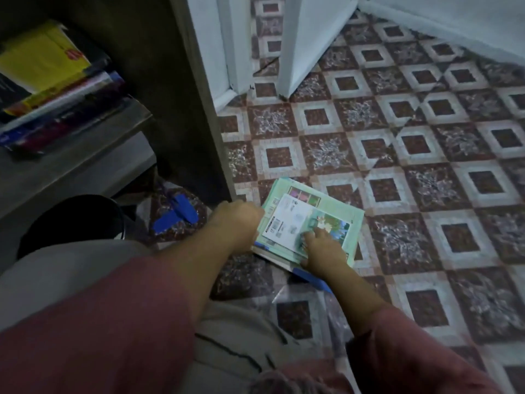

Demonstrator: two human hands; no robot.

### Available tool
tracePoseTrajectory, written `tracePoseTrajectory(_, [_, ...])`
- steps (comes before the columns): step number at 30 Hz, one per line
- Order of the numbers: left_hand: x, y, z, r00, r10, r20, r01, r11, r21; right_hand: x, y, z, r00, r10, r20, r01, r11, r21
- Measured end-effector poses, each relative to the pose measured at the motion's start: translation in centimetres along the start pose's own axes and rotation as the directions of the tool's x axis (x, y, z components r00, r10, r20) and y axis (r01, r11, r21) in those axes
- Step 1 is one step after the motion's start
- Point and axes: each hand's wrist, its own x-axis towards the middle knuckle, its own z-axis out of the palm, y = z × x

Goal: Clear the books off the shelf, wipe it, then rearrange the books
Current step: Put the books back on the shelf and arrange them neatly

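A stack of books (pixel 338 207) is seen on the patterned tiled floor (pixel 426 137), held between 2 hands by a crouching person in maroon sleeves. The stack's left edge is grasped by the left hand (pixel 238 220), its fingers curled out of sight over that edge. The right hand (pixel 321 248) is laid flat on the top cover, fingers spread and relaxed, near a white panel printed with a barcode. A flat blue item (pixel 309 275) is glimpsed under the stack's near edge, just beside the right wrist. Strips of blue tape (pixel 176 217) are stuck to the floor just left of the left hand. Well beyond and left of that hand, more books are piled on a wooden shelf (pixel 71 166), topped by a yellow book (pixel 39 61). A white door (pixel 306 38) is seen far beyond both hands.
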Motion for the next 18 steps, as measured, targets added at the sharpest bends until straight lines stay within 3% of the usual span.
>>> tracePoseTrajectory(5, [1.1, -0.2, 0.9, 0.998, 0.007, 0.066, -0.004, 0.999, -0.047, 2.1, 1.9, 3.5, 1.000, 0.008, -0.006, -0.008, 1.000, 0.021])
tracePoseTrajectory(18, [3.3, -0.7, 1.9, 0.986, -0.055, 0.155, 0.077, 0.987, -0.143, 1.6, 1.5, 5.6, 0.997, -0.082, 0.009, 0.083, 0.987, -0.135])
